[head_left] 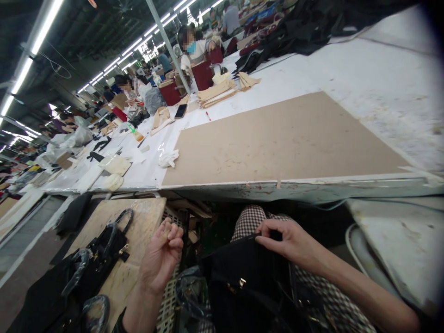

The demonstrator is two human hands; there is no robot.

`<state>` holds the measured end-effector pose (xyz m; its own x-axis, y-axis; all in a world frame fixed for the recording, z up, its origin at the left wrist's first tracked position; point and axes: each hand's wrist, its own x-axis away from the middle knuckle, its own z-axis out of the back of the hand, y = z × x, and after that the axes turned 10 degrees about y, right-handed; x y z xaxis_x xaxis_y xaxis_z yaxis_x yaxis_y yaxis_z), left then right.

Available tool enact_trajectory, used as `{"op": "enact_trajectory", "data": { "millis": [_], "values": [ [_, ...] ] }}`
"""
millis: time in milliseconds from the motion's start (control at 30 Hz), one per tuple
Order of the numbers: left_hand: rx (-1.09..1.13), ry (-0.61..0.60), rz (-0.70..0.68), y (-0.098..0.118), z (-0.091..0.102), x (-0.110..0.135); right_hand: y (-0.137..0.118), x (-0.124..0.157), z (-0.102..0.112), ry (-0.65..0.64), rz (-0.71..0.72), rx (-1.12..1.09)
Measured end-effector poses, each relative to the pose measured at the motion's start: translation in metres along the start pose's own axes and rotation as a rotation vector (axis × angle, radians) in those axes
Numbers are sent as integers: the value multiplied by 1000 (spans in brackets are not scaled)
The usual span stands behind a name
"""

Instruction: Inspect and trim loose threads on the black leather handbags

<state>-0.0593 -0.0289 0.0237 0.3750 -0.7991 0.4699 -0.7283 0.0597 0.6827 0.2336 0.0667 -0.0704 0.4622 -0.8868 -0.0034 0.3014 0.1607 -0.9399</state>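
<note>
A black handbag point(243, 282) with gold hardware lies on my lap, below the edge of the work table. My right hand point(289, 240) pinches the bag's top edge with thumb and fingers closed on it. My left hand point(161, 259) hovers to the left of the bag, fingers curled into a loose fist, with nothing visible in it. Checked trousers point(249, 219) show behind the bag.
A brown cardboard sheet point(284, 138) covers the white table point(381, 74) ahead. A low wooden board point(138, 217) at my left carries more black handbags point(104, 254) with wrapped handles. Tan stacks point(217, 92), a phone point(181, 111), a crumpled white cloth point(168, 158) and other workers lie farther back.
</note>
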Motion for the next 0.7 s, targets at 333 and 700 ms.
{"op": "enact_trajectory", "data": {
  "millis": [333, 700],
  "values": [
    [-293, -179, -86, -1, -64, -2, 1, 2, 0, 7, 32, 6],
    [-793, -416, -89, -40, -104, -37, -8, 5, 11, -94, 49, -132]
  ]
}}
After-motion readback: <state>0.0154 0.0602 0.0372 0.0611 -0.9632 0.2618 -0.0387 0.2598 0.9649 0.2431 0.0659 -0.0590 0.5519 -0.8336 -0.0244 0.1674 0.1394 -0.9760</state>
